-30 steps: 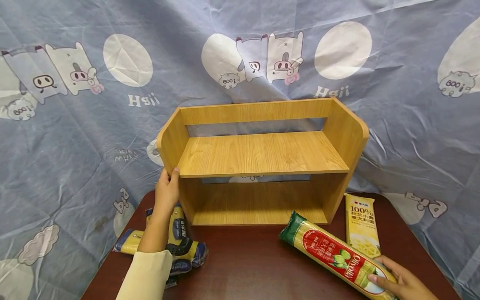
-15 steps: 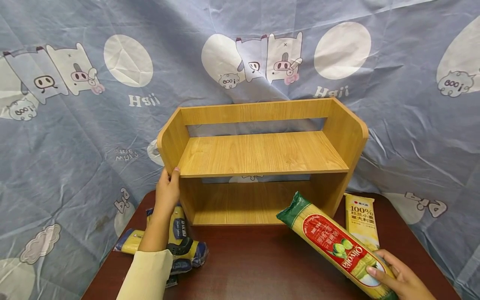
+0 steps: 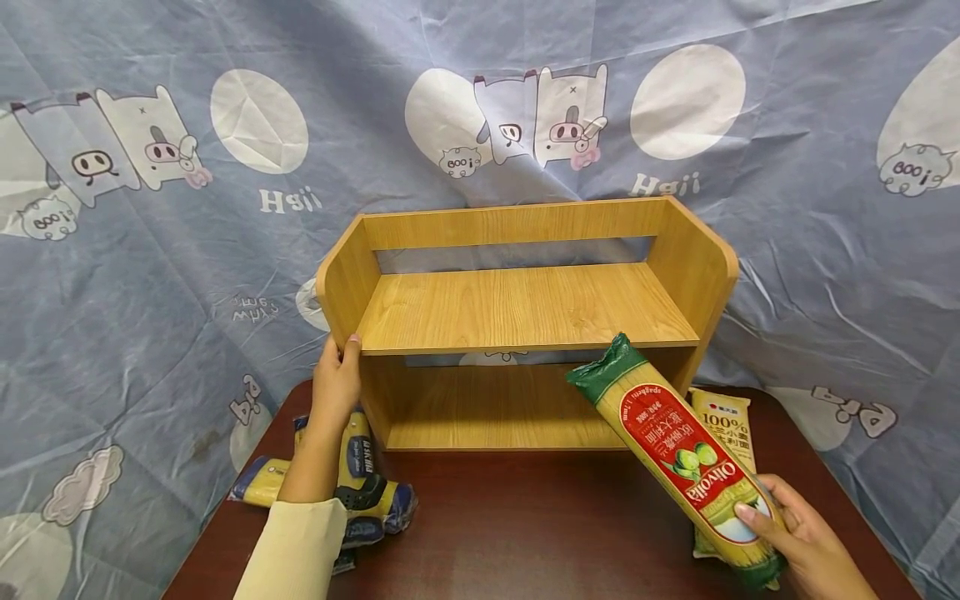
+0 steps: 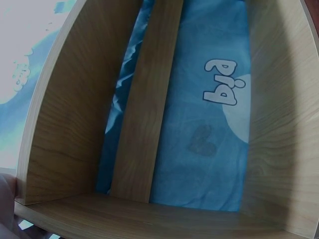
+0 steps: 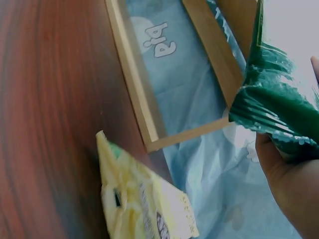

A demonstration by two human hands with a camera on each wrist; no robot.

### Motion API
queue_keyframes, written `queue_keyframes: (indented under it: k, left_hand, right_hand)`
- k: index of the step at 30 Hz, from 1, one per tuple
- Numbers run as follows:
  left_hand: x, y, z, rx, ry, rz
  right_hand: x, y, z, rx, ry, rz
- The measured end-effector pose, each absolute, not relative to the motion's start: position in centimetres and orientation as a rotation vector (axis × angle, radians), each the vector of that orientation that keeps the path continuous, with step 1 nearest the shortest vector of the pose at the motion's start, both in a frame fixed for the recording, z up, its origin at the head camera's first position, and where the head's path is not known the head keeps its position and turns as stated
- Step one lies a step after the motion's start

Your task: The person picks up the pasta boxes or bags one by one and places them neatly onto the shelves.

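My left hand [image 3: 337,379] grips the left side panel of a two-tier wooden shelf [image 3: 525,308], thumb at the front edge where the upper board meets it. In the left wrist view, part of that hand [image 4: 7,206] shows at the lower left corner. A long pack of spaghetti [image 3: 678,450], green-ended with a red label, is held near its lower end by my right hand [image 3: 806,537]. It slants up to the left, its far end overlapping the shelf's right lower opening. The right wrist view shows the pack's green crimped end [image 5: 274,99] raised above the table.
A yellow pasta pack [image 3: 723,421] lies on the dark red table [image 3: 480,525] right of the shelf, partly hidden by the spaghetti. Several yellow-and-blue packs [image 3: 375,500] lie at the left, partly behind the left forearm. A blue printed cloth [image 3: 480,183] hangs behind the shelf.
My right hand has raised and tilted the spaghetti pack, its green far end rising from below the lower board to about the upper board's height. The left hand stays on the shelf.
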State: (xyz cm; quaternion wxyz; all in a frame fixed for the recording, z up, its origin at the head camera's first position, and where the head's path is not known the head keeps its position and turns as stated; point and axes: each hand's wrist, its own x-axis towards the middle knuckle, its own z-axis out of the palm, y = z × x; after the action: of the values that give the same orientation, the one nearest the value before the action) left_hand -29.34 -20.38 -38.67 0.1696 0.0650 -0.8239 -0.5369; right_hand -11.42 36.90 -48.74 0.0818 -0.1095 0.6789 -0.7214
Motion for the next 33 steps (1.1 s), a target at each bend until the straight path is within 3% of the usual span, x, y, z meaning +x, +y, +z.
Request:
queue_keyframes:
  k: [33]
  left_hand:
    - [-29.2, -20.3, -38.5, 0.205, -2.35, -1.508]
  right_hand:
    - [-14.4, 32.9, -46.5, -0.36, 1.925, -2.612]
